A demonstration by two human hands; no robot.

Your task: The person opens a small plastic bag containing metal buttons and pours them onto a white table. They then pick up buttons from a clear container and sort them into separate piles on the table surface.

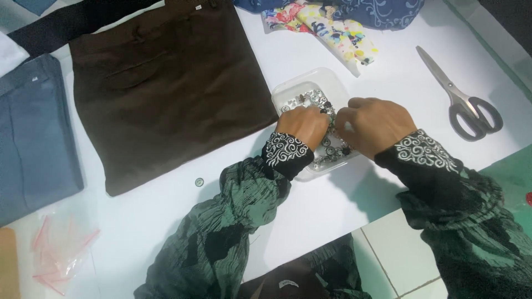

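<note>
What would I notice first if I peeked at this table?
Probably the two hands, left hand and right hand, both digging in a clear tray of buttons mid-table. Beside them on the left lies a big brown folded garment, and grey scissors rest at the right.

A white table (166, 221) fills nearly the whole view, lit bright and even, with only soft shadows lying on it. Below its near edge there's a floor of pale square tiles (399, 249) with dark grout lines. Along the right edge, a green surface (515, 171) sits beside the tabletop.
</note>
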